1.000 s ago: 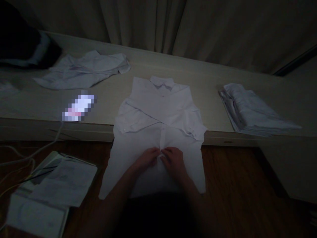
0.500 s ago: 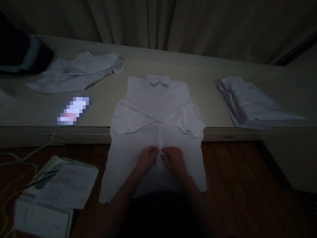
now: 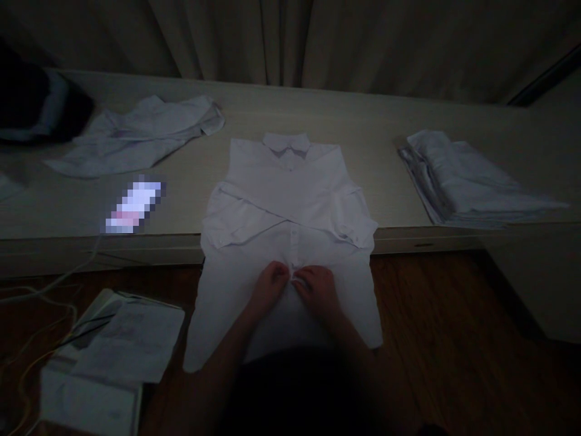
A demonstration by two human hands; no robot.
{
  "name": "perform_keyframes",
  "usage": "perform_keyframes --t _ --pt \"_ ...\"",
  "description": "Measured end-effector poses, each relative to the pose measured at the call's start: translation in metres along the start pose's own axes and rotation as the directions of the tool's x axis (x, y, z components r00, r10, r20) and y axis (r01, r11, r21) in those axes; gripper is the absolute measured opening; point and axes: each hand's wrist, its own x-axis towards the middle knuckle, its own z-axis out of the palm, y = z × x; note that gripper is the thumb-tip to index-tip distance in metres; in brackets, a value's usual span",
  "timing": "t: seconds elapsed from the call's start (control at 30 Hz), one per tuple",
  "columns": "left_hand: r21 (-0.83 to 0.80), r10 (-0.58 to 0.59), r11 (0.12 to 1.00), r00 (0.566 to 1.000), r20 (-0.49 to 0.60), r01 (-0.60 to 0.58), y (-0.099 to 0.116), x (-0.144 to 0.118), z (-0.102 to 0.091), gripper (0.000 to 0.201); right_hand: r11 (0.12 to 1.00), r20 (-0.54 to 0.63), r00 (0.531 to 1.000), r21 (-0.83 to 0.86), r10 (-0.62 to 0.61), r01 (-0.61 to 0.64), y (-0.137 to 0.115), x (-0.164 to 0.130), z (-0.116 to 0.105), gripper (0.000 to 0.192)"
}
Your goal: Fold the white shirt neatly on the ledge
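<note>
Dim light, detail limited. Far left on the pale ledge (image 3: 254, 115) lies a crumpled white shirt (image 3: 140, 133); below it, on the wood floor (image 3: 454, 339), a pile of papers (image 3: 118, 357) with a cable (image 3: 45, 290) trailing past. Centre: the white shirt (image 3: 290, 206) lies face up, collar toward the curtain (image 3: 290, 42), sleeves crossed over the chest, upper half on the ledge and hem hanging over its edge toward the person. The left hand (image 3: 267, 286) and right hand (image 3: 318, 289) meet at the button placket low on the front — fingers curled and pinched together on the fabric, both closed on the shirt; whether a button sits between them I cannot tell. Judgement: to do this well, keep the placket edges aligned and flat, one hand steadying the cloth while the other works, without dragging the crossed sleeves out of place. Right: a folded stack of white garments (image 3: 467, 181). Against the frame a second ago — the hands sit in nearly the same spot on the placket; the view has shifted slightly, nothing on the ledge has moved.
</note>
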Motion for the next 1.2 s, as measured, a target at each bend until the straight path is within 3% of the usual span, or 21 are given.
perform_keyframes --t 0.13,0.57,1.2 --pt "0.06 0.093 0.994 0.995 0.043 -0.095 -0.005 0.001 0.002 0.017 1.0 -0.023 0.999 0.004 0.025 -0.025 0.0 0.001 0.004 0.017" --pt "0.214 0.185 0.956 0.979 0.085 -0.2 -0.017 -0.001 0.008 0.024 0.996 0.045 0.995 -0.024 0.089 -0.088 -0.001 0.002 0.004 0.013" --pt "0.217 0.168 0.96 0.984 0.057 -0.176 -0.015 -0.005 0.007 0.024 0.995 0.033 0.994 0.0 0.103 -0.103 -0.001 0.002 0.003 0.013"
